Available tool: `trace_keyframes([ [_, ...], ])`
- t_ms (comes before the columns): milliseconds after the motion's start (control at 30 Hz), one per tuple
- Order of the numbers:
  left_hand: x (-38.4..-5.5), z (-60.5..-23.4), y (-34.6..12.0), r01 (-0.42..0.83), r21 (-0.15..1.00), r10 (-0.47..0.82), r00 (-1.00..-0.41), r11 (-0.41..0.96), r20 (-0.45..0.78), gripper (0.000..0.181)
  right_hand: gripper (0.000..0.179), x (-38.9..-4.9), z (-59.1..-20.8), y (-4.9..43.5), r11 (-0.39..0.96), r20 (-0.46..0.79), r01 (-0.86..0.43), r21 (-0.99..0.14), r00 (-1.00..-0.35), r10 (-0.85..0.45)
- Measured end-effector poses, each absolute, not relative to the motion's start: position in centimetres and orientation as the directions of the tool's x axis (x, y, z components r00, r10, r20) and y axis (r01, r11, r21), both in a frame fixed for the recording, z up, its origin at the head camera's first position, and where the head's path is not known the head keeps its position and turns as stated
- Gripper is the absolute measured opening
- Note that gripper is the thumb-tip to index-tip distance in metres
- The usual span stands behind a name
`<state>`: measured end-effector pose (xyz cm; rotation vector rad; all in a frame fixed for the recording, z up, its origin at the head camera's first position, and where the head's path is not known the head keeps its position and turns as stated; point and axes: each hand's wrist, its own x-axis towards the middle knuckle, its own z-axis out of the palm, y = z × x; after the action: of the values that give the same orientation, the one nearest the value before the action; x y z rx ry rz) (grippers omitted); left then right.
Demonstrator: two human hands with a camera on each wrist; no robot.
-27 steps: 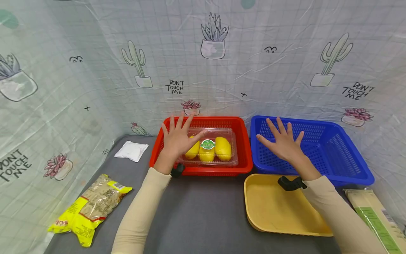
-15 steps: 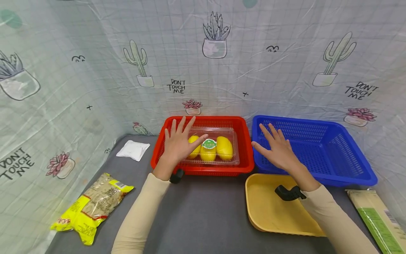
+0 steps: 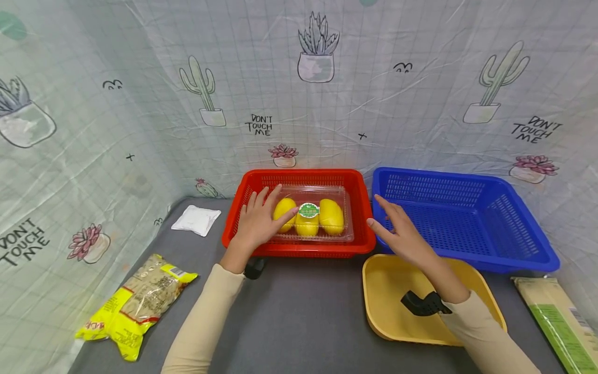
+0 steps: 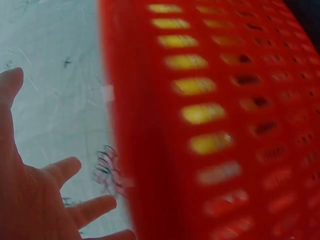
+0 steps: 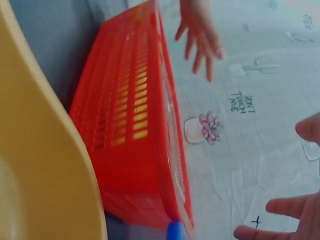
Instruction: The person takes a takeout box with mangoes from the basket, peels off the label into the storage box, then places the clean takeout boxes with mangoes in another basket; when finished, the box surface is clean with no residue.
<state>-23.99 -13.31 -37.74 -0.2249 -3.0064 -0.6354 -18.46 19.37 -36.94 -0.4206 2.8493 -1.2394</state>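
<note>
My left hand [image 3: 257, 223] hovers with spread fingers over the left part of a red plastic basket [image 3: 362, 228]. In that basket lies a clear plastic box [image 3: 347, 208] of yellow mango-like fruits [image 3: 330, 215] with a round green label [image 3: 309, 211]. The left wrist view has the left hand [image 4: 40, 200] apart from the slotted basket wall [image 4: 150, 125]. My right hand [image 3: 406, 239], its fingers extended, is above the near left corner of a blue basket [image 3: 528, 223]. In the right wrist view, the right hand [image 5: 305, 215] holds nothing.
A yellow tray [image 3: 388, 311] stands in front of the blue basket. To its right lies a beige and green packet [image 3: 556, 317]. At left are a yellow snack-like bag [image 3: 140, 301] and a white packet [image 3: 196, 220]. A patterned curtain [image 3: 355, 104] rises behind the grey table [image 3: 289, 311].
Both hands have come lower, and the right hand has also shifted left and turned more edge-on. Their fingers are less widely spread. The baskets, tray and packets stay where they were.
</note>
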Motion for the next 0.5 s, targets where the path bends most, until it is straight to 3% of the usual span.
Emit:
trace_keyframes([
  [233, -24.8, -38.5, -14.2, 0.134, 0.43, 0.12, -0.991, 0.893, 0.06, 0.089, 0.056, -17.9, -38.0, 19.3, 0.539, 0.132, -0.235, -0.809, -0.966, -0.224],
  [500, -25.3, -39.0, -14.6, 0.103, 0.464, 0.118, -0.993, 0.88, -0.003, 0.095, 0.028, -17.6, -39.6, 19.3, 0.529, 0.146, -0.258, -0.808, -0.958, -0.245],
])
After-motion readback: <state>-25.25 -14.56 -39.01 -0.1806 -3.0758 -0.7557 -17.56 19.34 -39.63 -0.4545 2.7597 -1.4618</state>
